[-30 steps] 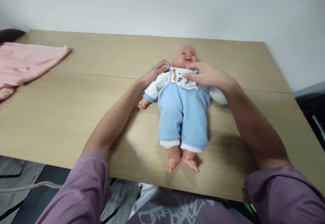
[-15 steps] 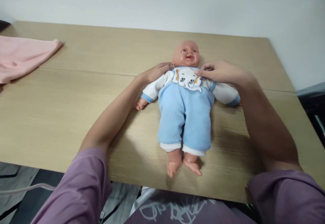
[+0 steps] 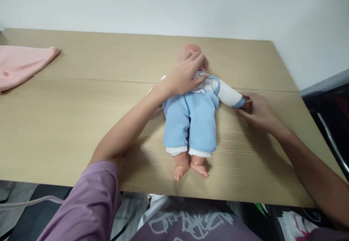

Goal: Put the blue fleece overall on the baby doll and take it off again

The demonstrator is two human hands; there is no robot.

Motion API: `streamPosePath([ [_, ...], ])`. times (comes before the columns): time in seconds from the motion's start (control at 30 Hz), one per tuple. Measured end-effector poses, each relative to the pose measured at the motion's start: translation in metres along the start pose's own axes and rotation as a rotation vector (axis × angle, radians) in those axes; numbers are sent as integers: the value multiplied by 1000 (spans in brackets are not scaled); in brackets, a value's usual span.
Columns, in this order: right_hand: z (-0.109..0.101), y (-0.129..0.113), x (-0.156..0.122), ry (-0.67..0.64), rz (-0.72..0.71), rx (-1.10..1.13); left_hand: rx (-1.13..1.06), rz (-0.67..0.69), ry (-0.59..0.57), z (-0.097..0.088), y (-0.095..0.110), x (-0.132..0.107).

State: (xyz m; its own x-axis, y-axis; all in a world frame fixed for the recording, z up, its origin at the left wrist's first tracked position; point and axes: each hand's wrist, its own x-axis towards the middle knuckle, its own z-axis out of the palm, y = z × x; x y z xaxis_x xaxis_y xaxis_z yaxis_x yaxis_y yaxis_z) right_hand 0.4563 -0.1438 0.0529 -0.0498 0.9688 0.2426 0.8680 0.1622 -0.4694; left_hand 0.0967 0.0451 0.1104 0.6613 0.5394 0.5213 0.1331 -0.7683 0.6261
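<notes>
A baby doll (image 3: 176,121) lies on its back on the wooden table, feet toward me, in a blue and white outfit with an elephant on the chest. My left hand (image 3: 187,73) reaches across its upper chest and covers most of its face. The fingers there are stretched, with the thumb apart; whether they touch the doll is unclear. Out at the side, my right hand (image 3: 257,111) has its fingers around the doll's hand (image 3: 247,103), just past the blue cuff. That sleeve (image 3: 227,93) is stretched outward. The doll's other arm is mostly hidden behind my left forearm.
A pink cloth (image 3: 24,64) lies at the left of the table (image 3: 81,124). Behind the table rises a pale wall (image 3: 163,4). Dark objects (image 3: 327,113) stand off the right edge, and a pale cable (image 3: 32,202) runs below the front left edge.
My left hand has moved from the doll's shoulder across its chest and face. My right hand has left the chest and gone outward and down to the doll's hand, gripping it.
</notes>
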Motion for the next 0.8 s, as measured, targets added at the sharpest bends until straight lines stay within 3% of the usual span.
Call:
streamPosePath([
  [0.1,-2,1,3,2,13,50,32,-53,-52,31,-4,12],
  [0.2,-7,-8,10,63,55,132,109,-58,-113,44,-10,13],
  [0.33,-10,-21,31,161,160,319,64,22,-142,42,-4,8],
  [0.5,1,-41,87,245,50,599,1,-18,-72,41,11,2],
  [0.63,14,-64,119,156,19,484,18,-37,-56,41,20,-4],
  [0.8,31,-85,115,38,-37,446,100,-27,-28,37,33,-11],
])
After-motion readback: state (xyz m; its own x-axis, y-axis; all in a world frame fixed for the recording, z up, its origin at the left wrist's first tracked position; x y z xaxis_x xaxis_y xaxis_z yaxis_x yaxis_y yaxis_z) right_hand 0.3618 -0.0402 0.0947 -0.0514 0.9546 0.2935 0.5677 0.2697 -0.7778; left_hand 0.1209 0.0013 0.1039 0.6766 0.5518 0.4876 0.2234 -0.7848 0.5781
